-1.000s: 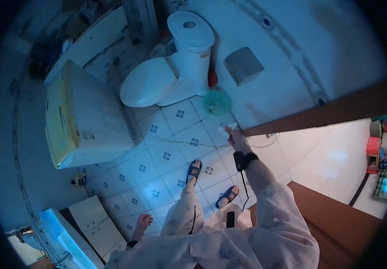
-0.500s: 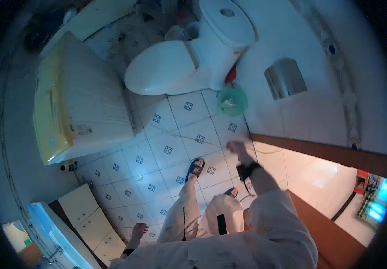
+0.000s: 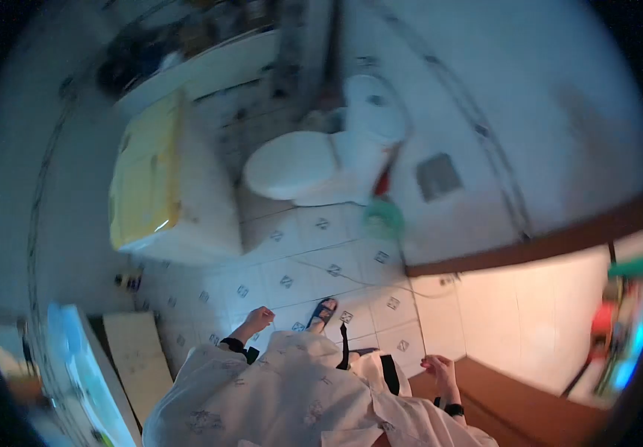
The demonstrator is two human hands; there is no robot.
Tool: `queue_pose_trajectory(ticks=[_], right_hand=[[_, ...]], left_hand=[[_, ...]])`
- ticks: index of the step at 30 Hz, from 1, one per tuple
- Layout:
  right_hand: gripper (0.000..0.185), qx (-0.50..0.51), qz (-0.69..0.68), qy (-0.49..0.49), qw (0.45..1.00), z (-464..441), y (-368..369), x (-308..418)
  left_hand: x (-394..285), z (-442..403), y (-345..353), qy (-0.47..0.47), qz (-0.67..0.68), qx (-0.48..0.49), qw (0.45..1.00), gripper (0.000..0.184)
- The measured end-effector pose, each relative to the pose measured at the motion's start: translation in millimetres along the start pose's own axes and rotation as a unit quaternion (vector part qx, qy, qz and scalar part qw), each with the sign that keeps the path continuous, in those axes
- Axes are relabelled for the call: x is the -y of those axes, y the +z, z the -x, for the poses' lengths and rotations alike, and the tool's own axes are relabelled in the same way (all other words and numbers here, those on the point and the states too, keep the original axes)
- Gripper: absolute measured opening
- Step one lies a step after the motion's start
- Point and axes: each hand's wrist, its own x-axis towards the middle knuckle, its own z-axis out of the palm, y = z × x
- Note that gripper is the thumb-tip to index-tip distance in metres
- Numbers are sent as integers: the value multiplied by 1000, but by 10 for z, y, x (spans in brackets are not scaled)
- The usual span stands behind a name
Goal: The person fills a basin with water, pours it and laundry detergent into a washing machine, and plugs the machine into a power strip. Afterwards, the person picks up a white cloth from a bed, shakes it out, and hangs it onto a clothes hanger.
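My left hand [image 3: 259, 319] hangs over the tiled floor, in front of my patterned light garment [image 3: 269, 387], fingers loosely bent, with nothing seen in it. A dark band circles that wrist. My right hand [image 3: 437, 365] is low at my right side, beside the brown door [image 3: 507, 391], its fingers loosely apart and no object visible in them. Its wrist also has a dark band. Neither hand touches anything that I can see. One foot in a dark slipper [image 3: 323, 314] shows on the tiles between the hands.
A washing machine [image 3: 209, 201] with a yellowed top stands left of a white toilet [image 3: 291, 165]. Beside the toilet is a green bin [image 3: 384, 219]. A thin cord [image 3: 366, 284] crosses the floor toward the lit doorway [image 3: 515, 320]. A basin [image 3: 87, 365] and cabinet [image 3: 139, 357] are lower left.
My left hand has moved forward and up in view. My right hand has drawn back toward my side. The view has shifted, so the toilet and washing machine appear lower and smaller.
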Motion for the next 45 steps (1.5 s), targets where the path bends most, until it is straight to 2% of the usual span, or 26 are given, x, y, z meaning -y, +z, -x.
queue_pose_trajectory(ticks=[1, 3, 6, 8, 9, 11, 13, 15, 16, 17, 21, 24, 26, 28, 30, 32, 33, 35, 36, 38, 39, 40, 41, 42, 43, 45], right_hand=[[18, -16, -44, -36, 998, 202, -114, -111], [17, -79, -98, -48, 991, 590, -284, -301], [15, -157, -206, -71, 963, 1088, -542, -931], [13, -179, -248, -81, 949, 1251, -667, -1444], [11, -212, -254, -78, 940, 1366, -701, -1605], [11, -244, -266, -103, 927, 1400, -771, -1871], [9, -277, -257, -128, 917, 1344, -884, -2090], [9, -287, -248, -144, 914, 1176, -954, -2230], [10, -296, -221, -154, 916, 1113, -1012, -2304], [11, -311, -156, -167, 922, 1030, -1082, -2375], [12, -301, -151, -190, 922, 990, -1340, -2171], [14, -366, -141, -148, 908, 808, -1601, -2367], [13, -389, -222, -148, 882, 786, -1755, -2287], [10, -428, -187, -183, 865, 361, -1989, -2798], [14, -404, -232, -202, 861, 328, -2213, -2731], [22, -377, -179, -125, 900, 219, -2549, -2756], [22, -382, -176, -135, 897, 98, -2780, -2694], [22, -335, -290, -115, 889, -1, -3098, -2569], [22, -328, -295, -111, 891, -48, -3251, -2458], [19, -396, -247, -63, 882, -197, -3664, -2127], [19, -394, -245, -61, 884, -294, -3908, -1940], [18, -426, -184, -42, 885, -225, -4131, -1441], [18, -456, -124, -25, 881, -220, -4367, -1047], [18, -454, -124, -24, 882, -278, -4615, -794], [17, -467, -118, -23, 876, -359, -4856, -585], [19, -482, -135, -37, 865, -670, -5261, -520]], left_hand=[[-16, -169, 50, 39, 37, 15, 998, 24], [-298, -406, 68, 75, 7, 41, 996, 22], [-992, -472, 10, 90, -69, 72, 991, 20], [-1548, -522, 0, 48, -103, 54, 992, 17], [-1844, -565, 25, 66, -130, 65, 987, 17], [-2475, -567, 199, 83, -186, 140, 969, 17], [-3257, -258, 836, 145, -307, 204, 918, 22], [-3785, -27, 1710, 280, -447, 232, 817, 26], [-4121, 312, 2210, 315, -472, 290, 771, 25], [-4243, 444, 2704, 372, -425, 350, 747, 25], [-4862, 1218, 4369, 512, -384, 454, 621, 21], [-5281, 1417, 5199, 481, -417, 466, 614, 18], [-5501, 1226, 5703, 574, -331, 453, 596, 18], [-5683, 1038, 6140, 578, -313, 441, 611, 19], [-5839, 725, 6571, 532, -304, 454, 646, 20], [-6026, 460, 6938, 551, -298, 440, 643, 19], [-6159, 364, 7087, 533, -292, 444, 658, 19], [-6389, 103, 7320, 479, -296, 440, 700, 19], [-6474, -80, 7435, 473, -302, 438, 702, 19], [-6718, -324, 7656, 346, -200, 457, 794, 21], [-6891, -409, 7722, 237, -170, 445, 847, 20], [-6959, -553, 7788, 234, -170, 443, 849, 20], [-6964, -807, 7877, 127, -56, 456, 879, 20], [-7009, -1005, 7950, 17, 59, 457, 887, 20], [-7103, -1116, 8018, -85, 122, 418, 896, 18], [-7045, -1646, 8184, -100, 106, 397, 906, 18]])
